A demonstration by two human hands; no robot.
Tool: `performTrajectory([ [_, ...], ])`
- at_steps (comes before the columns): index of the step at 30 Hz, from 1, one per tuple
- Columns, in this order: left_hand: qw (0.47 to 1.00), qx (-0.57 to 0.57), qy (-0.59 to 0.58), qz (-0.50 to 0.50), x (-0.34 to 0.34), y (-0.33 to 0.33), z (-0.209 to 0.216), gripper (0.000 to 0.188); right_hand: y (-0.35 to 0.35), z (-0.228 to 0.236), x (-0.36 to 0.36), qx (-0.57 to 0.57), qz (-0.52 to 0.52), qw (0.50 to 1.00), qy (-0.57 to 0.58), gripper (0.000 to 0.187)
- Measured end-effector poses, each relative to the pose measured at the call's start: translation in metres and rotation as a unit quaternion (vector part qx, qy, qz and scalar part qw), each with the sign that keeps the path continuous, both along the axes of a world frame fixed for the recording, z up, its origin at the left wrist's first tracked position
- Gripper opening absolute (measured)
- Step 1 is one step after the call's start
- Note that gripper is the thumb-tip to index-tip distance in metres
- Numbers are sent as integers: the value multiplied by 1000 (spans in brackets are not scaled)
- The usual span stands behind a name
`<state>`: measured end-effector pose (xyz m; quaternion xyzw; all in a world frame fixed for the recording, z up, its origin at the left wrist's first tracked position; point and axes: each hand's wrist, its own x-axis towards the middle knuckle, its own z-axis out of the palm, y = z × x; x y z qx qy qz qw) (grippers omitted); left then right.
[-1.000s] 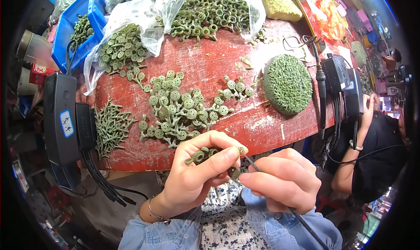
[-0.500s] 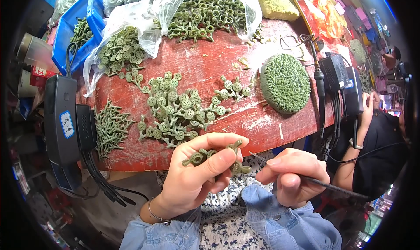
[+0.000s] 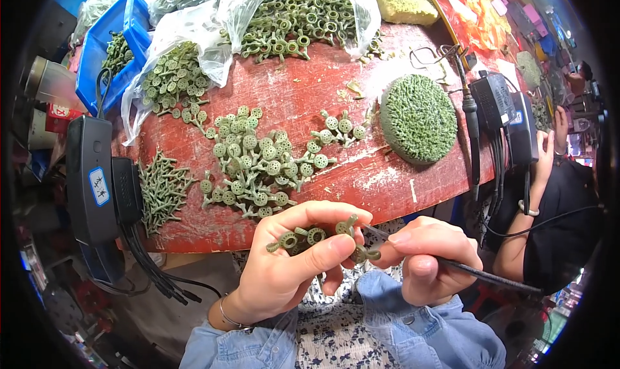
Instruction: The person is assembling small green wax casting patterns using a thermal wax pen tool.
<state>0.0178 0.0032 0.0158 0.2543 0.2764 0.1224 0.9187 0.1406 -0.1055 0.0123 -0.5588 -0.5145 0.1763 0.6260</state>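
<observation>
Left grip (image 3: 294, 266) clasps green ring-topped pieces (image 3: 347, 226), right grip (image 3: 434, 253) just beside it pinches a thin dark tool (image 3: 491, 276), whose tip (close to the left fingertips) could jab skin if a piece rolls.

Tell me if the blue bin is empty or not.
Not empty: small green pieces lie heaped inside the blue bin.
</observation>
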Motion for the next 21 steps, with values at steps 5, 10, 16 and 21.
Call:
performTrajectory([
  [5,1000,0,8,-6,0,0,-2,27,4,-3,-7,17,-88,996,0,34],
  [10,995,36,-92,-8,-3,1,-15,21,-11,-2,2,39,-6,998,54,20],
  [16,971,235,-28,42,0,-5,-9,18,-17,-2,3,12,-1,1000,22,22],
  [21,889,456,41,34,-2,0,-3,19,-20,1,4,8,8,1000,8,23],
])
